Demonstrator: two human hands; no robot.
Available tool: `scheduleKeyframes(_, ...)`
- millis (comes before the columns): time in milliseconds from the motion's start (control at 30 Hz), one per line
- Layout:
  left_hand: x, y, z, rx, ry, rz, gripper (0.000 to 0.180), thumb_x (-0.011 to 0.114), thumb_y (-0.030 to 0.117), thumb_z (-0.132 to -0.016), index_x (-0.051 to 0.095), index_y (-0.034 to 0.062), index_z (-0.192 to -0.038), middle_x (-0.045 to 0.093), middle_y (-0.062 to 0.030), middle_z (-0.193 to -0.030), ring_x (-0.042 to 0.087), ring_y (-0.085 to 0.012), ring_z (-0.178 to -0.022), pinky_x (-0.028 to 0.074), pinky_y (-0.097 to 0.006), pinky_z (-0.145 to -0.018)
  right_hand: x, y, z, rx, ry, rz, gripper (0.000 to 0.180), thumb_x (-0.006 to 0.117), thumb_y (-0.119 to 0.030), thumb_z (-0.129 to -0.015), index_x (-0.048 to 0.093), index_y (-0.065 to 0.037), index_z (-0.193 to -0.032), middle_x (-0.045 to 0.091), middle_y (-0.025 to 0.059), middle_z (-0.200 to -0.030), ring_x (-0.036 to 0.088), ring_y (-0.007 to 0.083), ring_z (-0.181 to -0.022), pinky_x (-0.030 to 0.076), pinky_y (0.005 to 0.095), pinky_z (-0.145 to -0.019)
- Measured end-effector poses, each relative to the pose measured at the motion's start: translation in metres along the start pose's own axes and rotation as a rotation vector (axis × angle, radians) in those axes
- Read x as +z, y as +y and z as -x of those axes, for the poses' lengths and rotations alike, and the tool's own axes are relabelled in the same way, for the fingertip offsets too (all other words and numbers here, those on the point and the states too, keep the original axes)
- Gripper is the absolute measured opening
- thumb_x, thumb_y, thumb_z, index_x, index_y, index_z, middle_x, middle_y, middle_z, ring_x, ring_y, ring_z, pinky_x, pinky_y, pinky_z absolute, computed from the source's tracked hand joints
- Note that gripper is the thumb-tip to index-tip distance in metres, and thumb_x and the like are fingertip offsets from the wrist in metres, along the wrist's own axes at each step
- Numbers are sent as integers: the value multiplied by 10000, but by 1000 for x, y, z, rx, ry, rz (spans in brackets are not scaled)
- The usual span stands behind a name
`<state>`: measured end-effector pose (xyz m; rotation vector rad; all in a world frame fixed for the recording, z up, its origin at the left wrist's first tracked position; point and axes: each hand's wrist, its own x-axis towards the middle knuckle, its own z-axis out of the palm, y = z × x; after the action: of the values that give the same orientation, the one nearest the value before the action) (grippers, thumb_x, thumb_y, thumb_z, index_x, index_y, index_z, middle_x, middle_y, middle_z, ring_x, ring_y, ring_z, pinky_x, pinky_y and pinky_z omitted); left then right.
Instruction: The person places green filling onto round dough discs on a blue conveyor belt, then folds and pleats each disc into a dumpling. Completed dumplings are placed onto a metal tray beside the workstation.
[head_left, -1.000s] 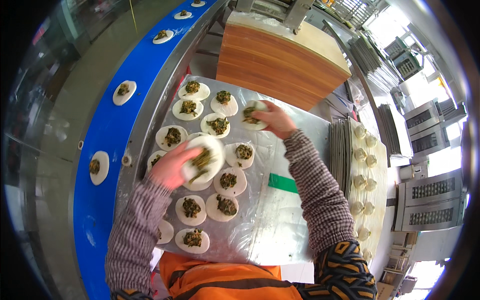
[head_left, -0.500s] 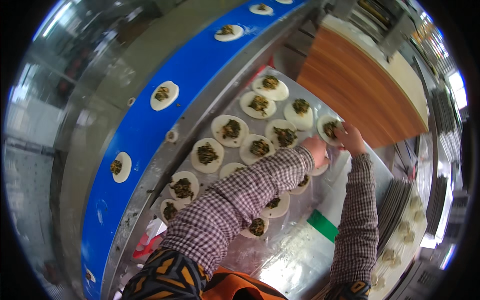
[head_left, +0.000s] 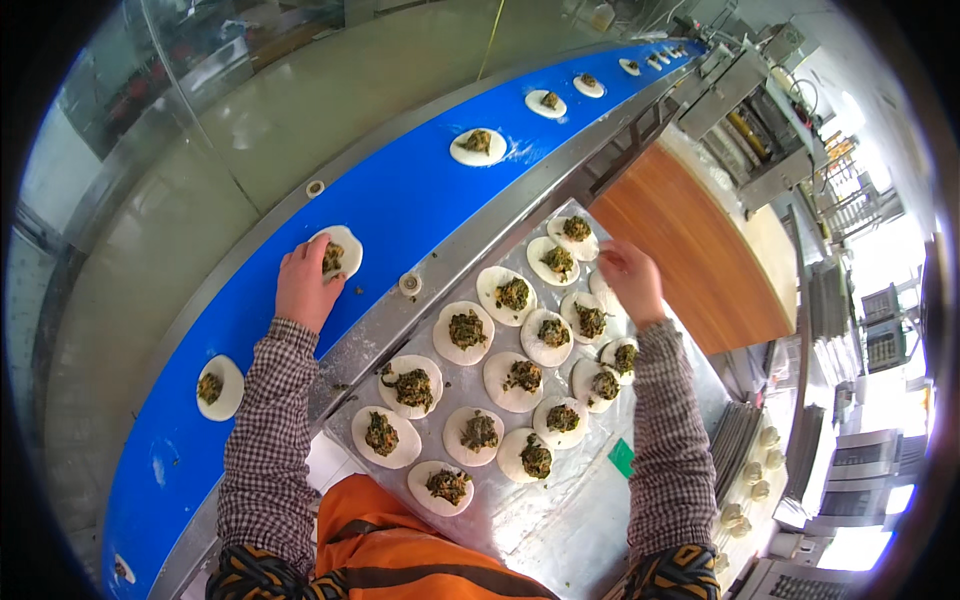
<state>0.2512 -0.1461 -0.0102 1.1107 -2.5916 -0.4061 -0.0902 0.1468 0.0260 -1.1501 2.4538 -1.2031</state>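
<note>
My left hand (head_left: 305, 283) reaches over the blue conveyor belt (head_left: 400, 205). Its fingers and thumb close round the near left edge of a white dough round (head_left: 347, 248) topped with chopped green and brown filling. At the far right of the metal tray (head_left: 520, 510), my right hand (head_left: 632, 282) is closed with curled fingers. Just below it lies a partly covered dough round (head_left: 604, 292); whether the fingertips pinch anything is hidden. Several filled dough rounds (head_left: 465, 332) lie flat on the tray, some overlapping.
More filled rounds (head_left: 478, 146) sit spaced along the belt. A metal rail (head_left: 445, 258) separates belt and tray. A wood-grain panel (head_left: 690, 240) stands beyond my right hand. Stacked trays (head_left: 735, 440) and small pale dough pieces (head_left: 760, 490) are at the right.
My left hand has swung from the tray to the belt and grasps a filled round there. The right hand no longer holds up the round it had. My view has shifted.
</note>
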Motion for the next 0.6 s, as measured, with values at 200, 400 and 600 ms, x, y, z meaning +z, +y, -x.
scheduleKeyframes(200,-15,-50,20,-83,52,332,401,731,140,-755,574,-12,-1090,626,-165,-1019,619,-295,-899,513,-400,-792,80,-83,-82,-157,-174,110,270,643,-114,-811,641,-24,-1066,678,120,-878,659,212,-823,516,314,-758)
scheduleKeyframes(400,-44,-94,49,-225,-134,347,381,716,199,-765,605,-26,-1051,624,-144,-918,624,-261,-824,517,-333,-728,163,-127,-141,-614,-287,418,368,670,-60,-747,621,-49,-1112,637,129,-1108,601,282,-1032,489,377,-888)
scheduleKeyframes(600,-53,-139,86,-278,45,325,474,728,224,-750,594,-19,-1134,569,-142,-975,552,-269,-916,457,-398,-780,199,-154,-150,-544,-674,517,352,722,-126,-750,630,-58,-1083,647,121,-1089,618,267,-983,497,370,-869)
